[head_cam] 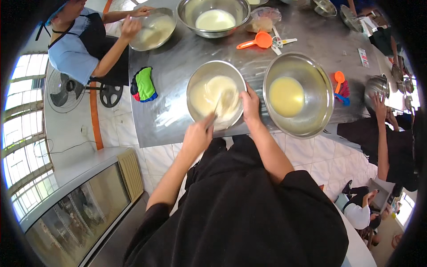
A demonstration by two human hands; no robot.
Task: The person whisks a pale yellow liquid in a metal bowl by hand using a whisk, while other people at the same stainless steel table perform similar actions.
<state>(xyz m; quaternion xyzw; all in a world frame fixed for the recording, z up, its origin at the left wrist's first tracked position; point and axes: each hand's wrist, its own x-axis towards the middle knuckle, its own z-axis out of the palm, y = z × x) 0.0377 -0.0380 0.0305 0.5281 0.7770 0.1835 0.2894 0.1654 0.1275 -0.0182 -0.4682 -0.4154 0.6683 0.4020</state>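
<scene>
A steel mixing bowl (196,76) with pale, creamy batter (208,93) stands before me on the metal table. My left hand (197,133) grips the handle of a whisk (218,105), whose blurred wires are in the batter. On the bowl's right rim, my right hand (250,102) holds it, thumb at the edge. Close by on the right is a larger steel bowl (317,96) with yellow liquid (287,96) in its bottom. Beyond, another large steel bowl (190,20) contains a pale cream liquid (216,20).
An orange scoop (263,40), measuring spoons (277,41) and a plastic bag (262,23) lie farther back. A green cloth (145,85) is at the left. A co-worker (76,43) works over a bowl (153,31) at upper left; another person (383,143) stands at right.
</scene>
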